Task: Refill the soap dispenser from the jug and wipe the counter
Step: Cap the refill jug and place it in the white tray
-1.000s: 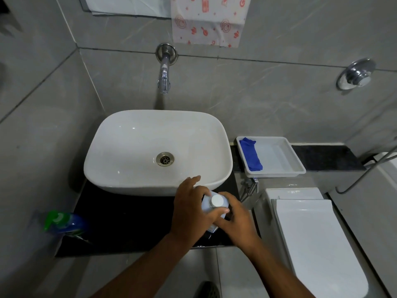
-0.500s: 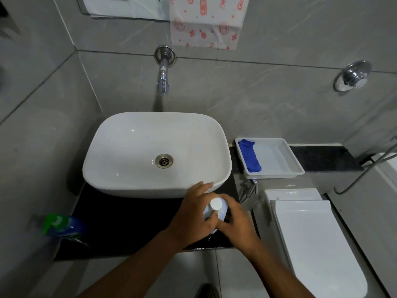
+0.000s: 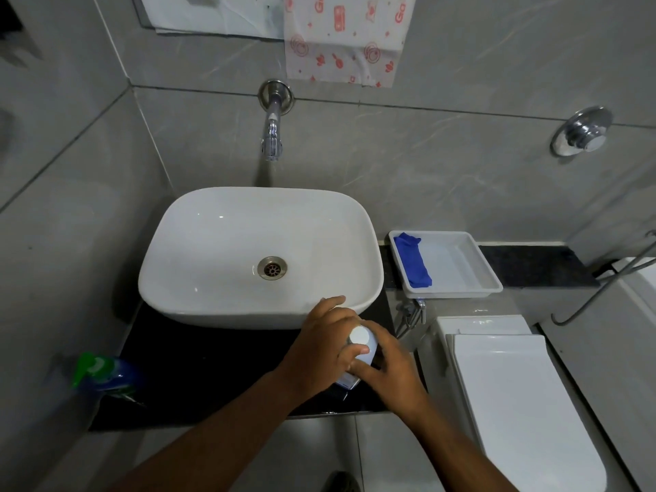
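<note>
A pale blue soap bottle with a round white cap (image 3: pixel 359 336) stands on the black counter (image 3: pixel 198 363), just in front of the white basin's right corner. My left hand (image 3: pixel 319 346) wraps round its left side, thumb near the cap. My right hand (image 3: pixel 387 363) holds its right side, fingers curled on the bottle below the cap. Most of the bottle's body is hidden by both hands. A folded blue cloth (image 3: pixel 411 261) lies in a white tray (image 3: pixel 486 278) on the ledge to the right.
The white basin (image 3: pixel 227 300) fills the counter's middle, under a wall tap (image 3: pixel 272 136). A blue bottle with a green top (image 3: pixel 103 372) lies at the counter's left end. A closed white toilet (image 3: pixel 514 395) stands to the right, with a chrome flush button (image 3: pixel 582 131) on the wall.
Both hands stayed on the bottle; the left fingers shifted from reaching over the top to wrapping lower, so the white cap shows more. The camera view tilted slightly.
</note>
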Demonstrator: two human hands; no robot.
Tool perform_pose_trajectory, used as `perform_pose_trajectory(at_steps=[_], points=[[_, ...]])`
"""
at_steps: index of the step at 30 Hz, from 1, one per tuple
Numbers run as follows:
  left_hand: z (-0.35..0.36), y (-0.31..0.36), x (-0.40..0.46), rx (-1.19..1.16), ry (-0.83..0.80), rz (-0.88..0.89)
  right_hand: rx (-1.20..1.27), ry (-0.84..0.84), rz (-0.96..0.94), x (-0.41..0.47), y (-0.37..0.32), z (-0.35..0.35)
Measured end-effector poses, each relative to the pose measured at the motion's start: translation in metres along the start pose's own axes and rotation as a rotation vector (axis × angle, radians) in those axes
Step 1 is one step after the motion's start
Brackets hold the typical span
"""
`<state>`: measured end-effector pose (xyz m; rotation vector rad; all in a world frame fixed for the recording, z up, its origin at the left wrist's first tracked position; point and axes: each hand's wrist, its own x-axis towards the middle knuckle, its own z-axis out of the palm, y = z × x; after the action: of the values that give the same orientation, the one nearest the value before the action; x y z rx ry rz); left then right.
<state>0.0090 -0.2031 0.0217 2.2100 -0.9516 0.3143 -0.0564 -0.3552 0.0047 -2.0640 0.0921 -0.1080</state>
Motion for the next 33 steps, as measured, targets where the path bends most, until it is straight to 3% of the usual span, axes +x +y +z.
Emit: perform_pose_trajectory(at_steps=[5,10,18,22,28,33], points=[[-0.004,0.010,-0.003,0.103,0.007,-0.084,-0.298,0.125,0.146,-0.022,-0.006,0.024],[-0.001,0.018,-0.007,0.095,0.001,-0.165,-0.199,0.326,0.281,-0.019,-0.023,0.055],[-0.005,0.007,-0.017,-0.014,0.011,-0.153,-0.143,0.318,0.290,-0.014,-0.024,0.055],[0.005,0.003,-0.040,-0.094,0.091,-0.244,-0.015,0.480,0.311,-0.020,-0.013,0.028],[0.051,0.006,-0.032,0.061,-0.286,-0.173,-0.035,0.549,0.374,-0.001,0.022,-0.060],[0.120,0.005,0.041,0.210,-0.503,-0.086,-0.021,0.607,0.396,0.029,0.067,-0.138]])
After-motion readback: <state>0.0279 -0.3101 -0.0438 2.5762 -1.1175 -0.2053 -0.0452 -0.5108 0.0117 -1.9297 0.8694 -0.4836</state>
